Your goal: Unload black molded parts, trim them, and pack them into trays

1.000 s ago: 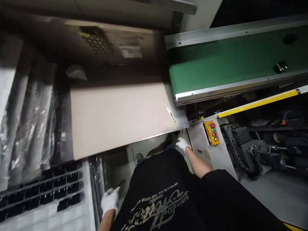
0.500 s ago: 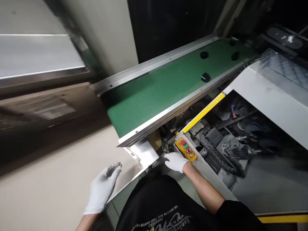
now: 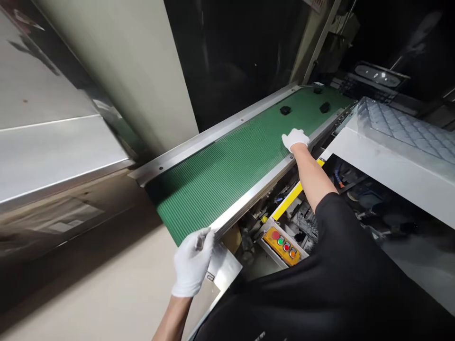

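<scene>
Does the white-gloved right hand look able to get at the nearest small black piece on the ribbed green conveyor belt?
Probably yes: the right hand is over the conveyor belt, and only bare belt shows between it and the black piece. I can't tell whether that hand holds something.

I'm looking at a green belt that is showing thin stripes of lighter and darker green, and its edges are shining silver. The left hand and the right hand are both wearing white, and a black sleeve is covering the right arm. Small black bits are dotting the green. A yellow-orange box is showing red, green, red and orange buttons. A strip is glowing bright yellow. A grey-blue sheet is showing diamonds, and the big board is looking plain tan.
</scene>
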{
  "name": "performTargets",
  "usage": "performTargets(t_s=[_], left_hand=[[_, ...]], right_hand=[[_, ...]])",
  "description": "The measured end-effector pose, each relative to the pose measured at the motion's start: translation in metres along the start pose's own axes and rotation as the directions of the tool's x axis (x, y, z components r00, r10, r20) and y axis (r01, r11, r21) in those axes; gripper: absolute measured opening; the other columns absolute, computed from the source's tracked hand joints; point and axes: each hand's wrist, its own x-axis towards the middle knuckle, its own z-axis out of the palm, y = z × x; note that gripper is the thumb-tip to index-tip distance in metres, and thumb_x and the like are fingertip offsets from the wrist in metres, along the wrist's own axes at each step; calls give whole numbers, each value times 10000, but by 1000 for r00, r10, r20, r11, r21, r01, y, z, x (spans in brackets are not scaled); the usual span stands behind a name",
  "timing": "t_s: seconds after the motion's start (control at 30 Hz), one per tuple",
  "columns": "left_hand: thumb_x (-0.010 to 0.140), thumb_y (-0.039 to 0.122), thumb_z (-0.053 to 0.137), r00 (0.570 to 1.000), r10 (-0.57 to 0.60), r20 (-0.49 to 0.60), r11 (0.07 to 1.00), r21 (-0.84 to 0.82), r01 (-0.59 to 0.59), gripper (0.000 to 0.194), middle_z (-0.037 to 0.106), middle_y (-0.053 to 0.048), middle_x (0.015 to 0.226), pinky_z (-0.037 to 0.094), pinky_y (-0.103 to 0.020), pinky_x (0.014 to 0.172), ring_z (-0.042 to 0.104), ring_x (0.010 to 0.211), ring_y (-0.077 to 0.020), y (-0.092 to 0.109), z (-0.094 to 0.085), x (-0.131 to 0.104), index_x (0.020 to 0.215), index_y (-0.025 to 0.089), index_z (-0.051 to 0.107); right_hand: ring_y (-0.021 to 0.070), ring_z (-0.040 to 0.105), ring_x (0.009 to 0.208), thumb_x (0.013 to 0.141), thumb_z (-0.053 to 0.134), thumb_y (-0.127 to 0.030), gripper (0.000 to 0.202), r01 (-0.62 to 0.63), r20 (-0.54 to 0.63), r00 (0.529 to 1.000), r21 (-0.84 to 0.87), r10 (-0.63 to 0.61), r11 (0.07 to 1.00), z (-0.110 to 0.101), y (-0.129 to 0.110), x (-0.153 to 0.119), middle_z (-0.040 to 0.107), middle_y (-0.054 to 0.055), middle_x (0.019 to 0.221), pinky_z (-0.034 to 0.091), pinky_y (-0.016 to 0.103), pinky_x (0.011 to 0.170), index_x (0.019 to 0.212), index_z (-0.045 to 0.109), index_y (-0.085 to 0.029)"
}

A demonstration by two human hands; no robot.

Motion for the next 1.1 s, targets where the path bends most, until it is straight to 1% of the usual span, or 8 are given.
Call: performTargets(t_s=[0.2,0.4,0.5,0.6,0.73,0.83,1.0,1.1], left_hand=[[963,513,669,995,69,78,992,-113,-60,292,792,-49,989,590,-414,861,730,915,-267,-8,-4,-6,972,250,795],[900,575,712,939,-77,334,960,-230,160,379,794,-82,1070,612,-414,865,747,966,-284,0,-30,5,1044,232,784],[839,658,746,863,-166,477,928,-220,300,523,799,-96,1103,617,-396,839,752,963,-283,14,-48,37,1109,210,761],[833,635,736,896,-34,443,980,-161,117,498,799,-95,1113,602,-425,933,743,1004,-290,47,-41,95,1079,202,758],[856,515,691,875,249,416,969,-98,-229,409,796,-86,1132,563,-462,1058,742,1065,-298,124,35,196,1101,191,740],[862,377,706,820,351,452,923,-20,-384,410,768,-123,1272,528,-456,1136,719,1197,-309,190,129,269,1208,157,702],[881,361,710,809,377,450,881,96,-464,514,603,-246,1492,394,-481,1240,540,1464,-392,283,275,356,1165,-55,610],[858,327,753,853,357,380,894,125,-430,342,633,-198,1441,383,-577,1233,496,1485,-457,324,338,389,923,32,594]], right_hand=[[283,657,1307,930,503,-82,223,-47,-37,998,-117,43,992,14,-32,-20,715,285,1243,405,479,1166,781,641,11],[195,695,1199,913,552,-124,367,265,231,912,300,-339,916,51,-61,-253,767,50,1246,523,366,1114,1205,753,-214],[211,725,1071,840,596,-157,421,-170,524,838,519,-154,838,72,-37,-373,771,53,1199,566,391,1010,1225,740,-245],[184,713,788,734,568,-214,421,-691,693,689,537,214,484,97,10,-435,728,21,898,557,342,747,1131,708,-213],[194,696,779,522,610,-223,549,-891,815,452,436,363,129,130,81,-448,704,30,970,504,301,642,1063,703,-204],[201,670,790,435,562,-197,568,-891,826,441,451,351,60,150,126,-440,700,36,925,479,296,636,981,719,-197],[310,705,1012,401,511,-223,565,-836,745,533,393,401,382,155,175,-418,755,54,931,547,416,871,902,770,-250],[383,737,1034,430,563,-262,473,-752,723,602,373,338,543,142,198,-391,766,45,911,564,556,934,841,778,-355]])
